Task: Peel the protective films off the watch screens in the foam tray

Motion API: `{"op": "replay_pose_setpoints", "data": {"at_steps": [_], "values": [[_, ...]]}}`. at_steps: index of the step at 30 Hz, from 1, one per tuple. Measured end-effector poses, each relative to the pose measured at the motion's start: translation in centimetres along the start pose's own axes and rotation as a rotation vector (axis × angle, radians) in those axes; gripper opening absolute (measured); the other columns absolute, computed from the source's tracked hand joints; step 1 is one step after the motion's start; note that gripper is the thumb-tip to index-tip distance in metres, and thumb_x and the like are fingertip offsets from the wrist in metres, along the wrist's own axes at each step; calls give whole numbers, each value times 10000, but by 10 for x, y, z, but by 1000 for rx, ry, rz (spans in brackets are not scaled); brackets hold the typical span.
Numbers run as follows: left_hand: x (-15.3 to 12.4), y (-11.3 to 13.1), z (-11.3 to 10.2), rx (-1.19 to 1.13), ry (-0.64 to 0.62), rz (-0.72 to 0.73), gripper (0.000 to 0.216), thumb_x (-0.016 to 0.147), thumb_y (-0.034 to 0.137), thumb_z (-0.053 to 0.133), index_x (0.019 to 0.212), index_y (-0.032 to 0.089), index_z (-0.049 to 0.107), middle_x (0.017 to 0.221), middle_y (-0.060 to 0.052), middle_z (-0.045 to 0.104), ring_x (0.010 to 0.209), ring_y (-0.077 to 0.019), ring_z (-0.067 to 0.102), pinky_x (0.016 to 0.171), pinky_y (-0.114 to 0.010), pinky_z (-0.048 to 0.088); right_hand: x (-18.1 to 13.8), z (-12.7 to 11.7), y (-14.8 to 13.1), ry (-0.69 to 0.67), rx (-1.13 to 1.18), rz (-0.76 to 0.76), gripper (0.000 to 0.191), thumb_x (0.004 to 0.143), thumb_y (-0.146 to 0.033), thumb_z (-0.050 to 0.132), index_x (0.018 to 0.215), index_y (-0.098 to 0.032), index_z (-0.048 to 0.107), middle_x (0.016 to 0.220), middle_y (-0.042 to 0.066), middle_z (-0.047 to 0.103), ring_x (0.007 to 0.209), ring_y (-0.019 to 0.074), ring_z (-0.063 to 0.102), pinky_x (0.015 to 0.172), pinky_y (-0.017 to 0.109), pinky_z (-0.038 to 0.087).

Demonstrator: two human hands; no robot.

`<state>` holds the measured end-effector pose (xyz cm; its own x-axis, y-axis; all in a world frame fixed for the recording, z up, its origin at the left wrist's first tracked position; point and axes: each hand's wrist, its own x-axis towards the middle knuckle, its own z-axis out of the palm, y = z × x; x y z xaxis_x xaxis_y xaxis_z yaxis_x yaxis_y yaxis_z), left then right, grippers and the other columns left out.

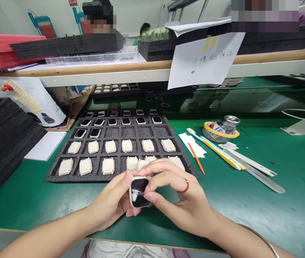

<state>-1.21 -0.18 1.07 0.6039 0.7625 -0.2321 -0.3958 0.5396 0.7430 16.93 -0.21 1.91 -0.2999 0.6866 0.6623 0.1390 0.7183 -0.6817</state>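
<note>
My left hand grips a cream smartwatch case, strapless, with its dark glossy screen facing up and tilted toward me. Thumb and fingers hold it by the left edge and underside. Over its right side my right hand bends, thumb and index finger pinched together against the screen. Whatever lies between those fingertips is too small to make out; a pale glare or clear film shows beside them. Just behind both hands is a black foam tray of similar cases, the front rows back-up and the rear rows screen-up.
To the right lie an orange stick, a yellow-handled toothbrush, a metal blade and a tape roll with a metal-topped container. Dark foam sheets are stacked left. A shelf crosses above; people sit beyond it.
</note>
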Motion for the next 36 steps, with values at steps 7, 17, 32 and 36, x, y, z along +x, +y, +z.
{"op": "replay_pose_setpoints", "data": {"at_steps": [7,17,32,36], "values": [[-2,3,-1,58,-30,24,485,911,602,544,1045,171,721,879,-105,718,475,-46,465,448,-168,311,5,-9,6,406,320,288,116,913,-257,678,800,-234,671,823,-20,700,525,71,609,572,226,562],[-4,4,0,46,-13,29,471,920,588,542,1054,174,721,876,-107,722,495,-50,487,467,-166,321,4,-7,-1,329,134,120,258,883,-52,631,1035,-258,666,1054,16,718,1051,158,689,938,311,590],[-1,5,6,-49,68,-15,429,823,566,695,953,158,717,727,-13,591,517,-60,517,417,-131,345,-6,-19,-6,-210,-245,-317,336,918,-75,613,1225,-205,650,1113,20,762,1085,165,690,1061,306,531],[-1,4,4,-36,70,-13,447,817,584,690,970,164,704,707,-2,572,516,-59,508,418,-130,344,-4,-17,-7,-238,-246,-315,246,940,-78,586,1149,-168,680,1083,30,770,1067,146,685,1066,279,508]]}}
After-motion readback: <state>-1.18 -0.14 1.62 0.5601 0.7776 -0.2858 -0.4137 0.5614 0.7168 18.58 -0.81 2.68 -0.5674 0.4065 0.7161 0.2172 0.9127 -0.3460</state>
